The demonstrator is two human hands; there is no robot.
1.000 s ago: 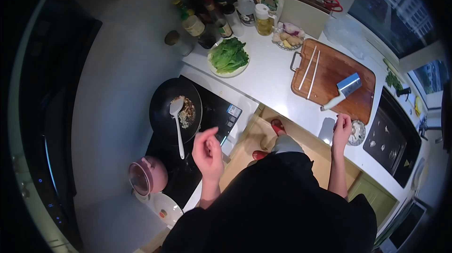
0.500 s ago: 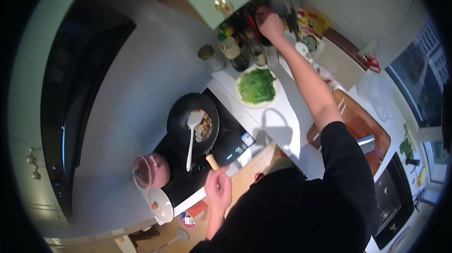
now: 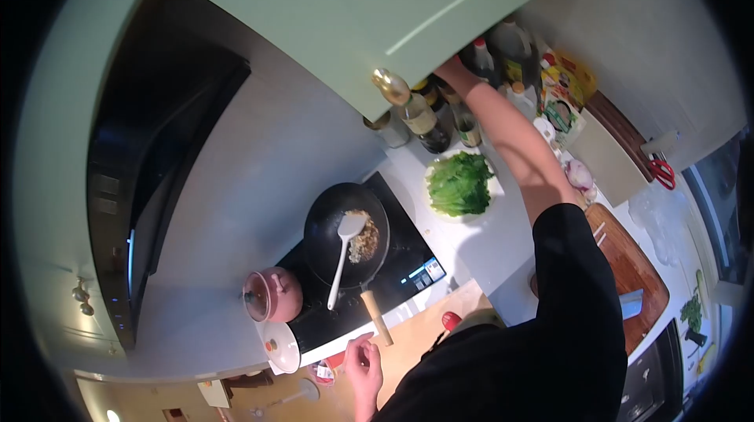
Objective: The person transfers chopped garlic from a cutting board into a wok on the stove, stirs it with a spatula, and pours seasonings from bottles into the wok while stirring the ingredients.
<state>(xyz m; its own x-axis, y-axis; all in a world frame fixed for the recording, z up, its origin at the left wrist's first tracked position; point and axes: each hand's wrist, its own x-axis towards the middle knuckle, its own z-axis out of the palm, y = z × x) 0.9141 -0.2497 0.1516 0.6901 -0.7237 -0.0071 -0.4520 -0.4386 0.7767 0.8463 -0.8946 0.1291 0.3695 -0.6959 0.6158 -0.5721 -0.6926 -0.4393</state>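
Note:
My right hand (image 3: 453,70) reaches in among the bottles under the green cabinet. Its fingers are hidden by the cabinet edge, so any grip is out of sight. Below the stove edge, my left hand (image 3: 364,365) is loosely curled with nothing in it, apart from the wooden wok handle (image 3: 377,318). A black wok (image 3: 328,222) on the cooktop holds chopped, browned food (image 3: 364,244). Resting in it is a pale spatula (image 3: 342,262). Near my right forearm are a dark sauce bottle (image 3: 428,133), a smaller bottle (image 3: 469,131) and a plate of lettuce (image 3: 460,184).
A pink pot (image 3: 275,295) stands left of the wok, its white lid (image 3: 282,346) nearby. The cabinet door (image 3: 330,21) overhangs the bottles. To the right lie a cutting board (image 3: 640,265) with a cleaver (image 3: 631,303), an onion (image 3: 579,174) and red scissors (image 3: 662,174).
My right hand has gone deeper behind the cabinet edge, and its fingers are now hidden. My left hand has come away from the wok handle. The view has shifted.

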